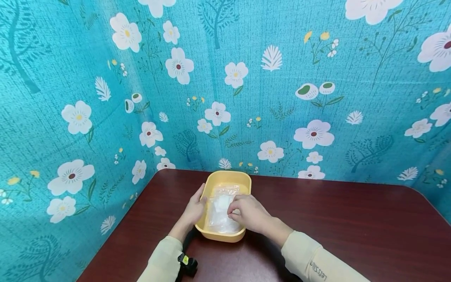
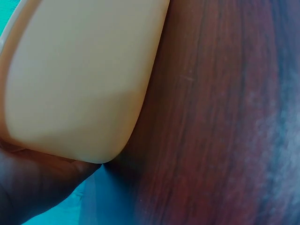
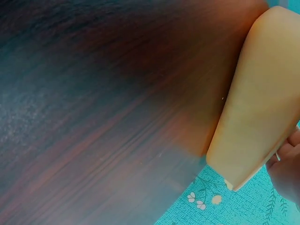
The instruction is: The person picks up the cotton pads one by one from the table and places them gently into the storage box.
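A yellow plastic tray (image 1: 212,236) with rounded corners sits on the table. Inside it lie clear plastic bags (image 1: 220,223), with something white (image 1: 222,204) showing through or on them. My left hand (image 1: 193,208) grips the tray's left side, thumb at the rim and fingers along the outer wall. My right hand (image 1: 248,211) is over the tray's right side, its fingers curled and their tips close together above the bags. Whether those fingertips pinch a bag is too small to tell. Both wrist views show the tray's outer wall (image 2: 79,84) and the table beside it.
The dark red-brown wooden table (image 1: 334,227) extends to the right of the tray. Behind and to the left hangs a turquoise floral cloth (image 1: 246,109). A small black device (image 1: 190,266) with a yellow-green patch is at my left wrist.
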